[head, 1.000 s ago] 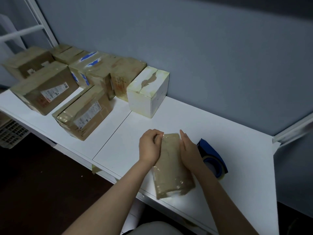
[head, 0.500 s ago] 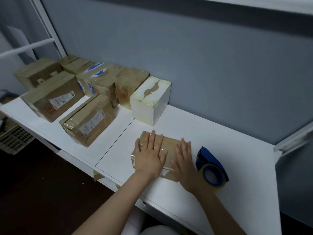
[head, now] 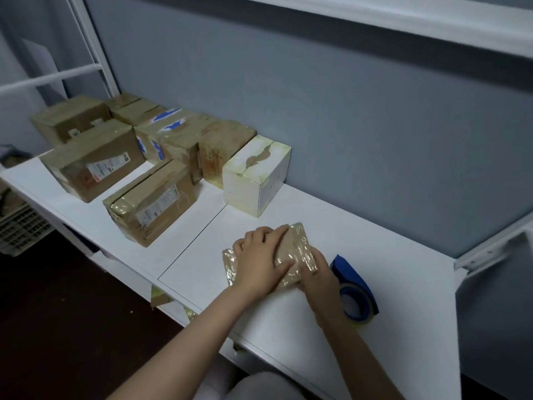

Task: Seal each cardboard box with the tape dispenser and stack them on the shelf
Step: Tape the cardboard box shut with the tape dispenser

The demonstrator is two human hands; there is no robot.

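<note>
A small flat cardboard box (head: 298, 249), wrapped in glossy clear tape, lies on the white shelf board (head: 383, 235) in front of me, turned at an angle. My left hand (head: 259, 262) lies on top of it with the fingers spread across its upper face. My right hand (head: 318, 274) holds the box's near right edge, its fingertips hidden beneath the box. The blue tape dispenser (head: 356, 287) with its roll of tape lies on the board just right of my right hand, touched by neither hand.
A white box (head: 256, 180) with a torn top stands behind, against the grey wall. Several taped brown boxes (head: 153, 203) fill the board's left part. A higher shelf board (head: 403, 21) runs overhead. A white basket (head: 20, 229) sits low at the left.
The box was turned from lengthwise to crosswise under both flat hands, and now sits at an angle. My right hand slid from its top to its near right edge.
</note>
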